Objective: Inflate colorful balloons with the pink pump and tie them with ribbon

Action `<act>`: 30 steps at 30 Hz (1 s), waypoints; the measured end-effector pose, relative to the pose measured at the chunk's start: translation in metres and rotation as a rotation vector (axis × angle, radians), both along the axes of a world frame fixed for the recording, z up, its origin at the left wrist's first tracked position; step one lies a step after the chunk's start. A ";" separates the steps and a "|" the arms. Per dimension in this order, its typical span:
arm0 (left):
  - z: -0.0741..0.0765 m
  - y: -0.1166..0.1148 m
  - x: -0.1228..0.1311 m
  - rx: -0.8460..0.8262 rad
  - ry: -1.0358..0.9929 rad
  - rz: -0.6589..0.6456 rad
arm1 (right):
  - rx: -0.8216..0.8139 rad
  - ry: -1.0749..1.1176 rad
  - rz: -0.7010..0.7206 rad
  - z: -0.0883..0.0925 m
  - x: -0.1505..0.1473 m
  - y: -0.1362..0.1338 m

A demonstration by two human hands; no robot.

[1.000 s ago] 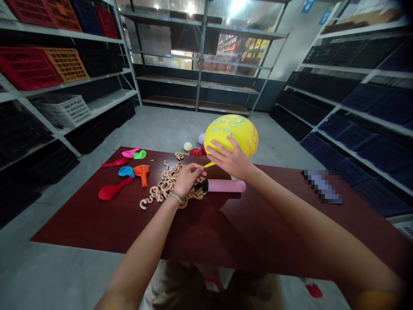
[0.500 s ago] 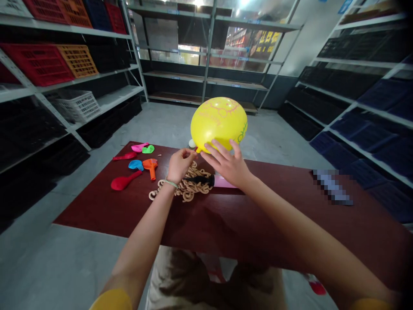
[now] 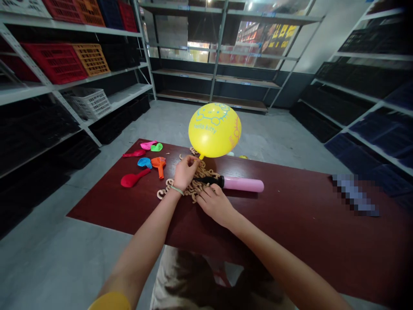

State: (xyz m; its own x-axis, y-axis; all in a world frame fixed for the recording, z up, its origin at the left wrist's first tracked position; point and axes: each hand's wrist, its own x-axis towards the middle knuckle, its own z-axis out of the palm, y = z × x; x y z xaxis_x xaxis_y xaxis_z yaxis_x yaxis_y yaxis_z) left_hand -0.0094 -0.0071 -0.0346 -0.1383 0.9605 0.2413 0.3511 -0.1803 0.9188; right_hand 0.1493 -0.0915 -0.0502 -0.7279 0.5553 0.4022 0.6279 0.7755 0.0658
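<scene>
An inflated yellow balloon [image 3: 214, 130] with a blue cartoon print stands above the dark red table [image 3: 290, 224]. My left hand [image 3: 185, 171] pinches its neck just below the balloon. My right hand [image 3: 214, 204] has come down onto a heap of beige curly clips [image 3: 196, 183]; its fingers reach into the heap, and I cannot make out whether they hold one. A pink hand pump [image 3: 240, 184] with a black nozzle lies just right of the heap.
Several uninflated balloons [image 3: 145, 165] in red, pink, green, blue and orange lie on the table's left part. A blurred-out object [image 3: 355, 196] rests at the right. Metal shelving with crates [image 3: 58, 60] lines both sides. Small balloons lie on the floor beyond the table.
My right hand let go of the yellow balloon and dropped to the pile of clips. The left hand kept hold of the neck. The view shifted slightly.
</scene>
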 end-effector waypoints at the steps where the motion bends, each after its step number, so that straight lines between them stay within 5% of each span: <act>1: 0.001 -0.001 0.001 0.000 -0.009 -0.010 | -0.001 0.007 0.000 0.001 0.002 0.001; 10: -0.003 -0.002 0.007 0.002 -0.130 -0.080 | -0.211 0.494 -0.101 0.032 0.030 0.010; 17: -0.001 -0.006 0.009 0.019 -0.058 -0.101 | -0.706 0.819 -0.141 0.056 0.041 0.015; 23: -0.003 -0.005 0.010 0.011 -0.055 -0.087 | -0.475 0.652 -0.244 0.087 0.056 0.021; 30: -0.002 -0.008 0.011 0.027 -0.050 -0.133 | -0.283 0.520 -0.157 0.126 0.063 0.025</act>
State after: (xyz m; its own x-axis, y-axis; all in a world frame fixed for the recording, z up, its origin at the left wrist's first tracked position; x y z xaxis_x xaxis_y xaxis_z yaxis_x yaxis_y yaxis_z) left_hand 0.0014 -0.0148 -0.0366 -0.0222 0.9646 0.2629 0.2765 -0.2468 0.9288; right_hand 0.2118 -0.0670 0.0763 -0.3770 0.7771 0.5039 0.6304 0.6139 -0.4751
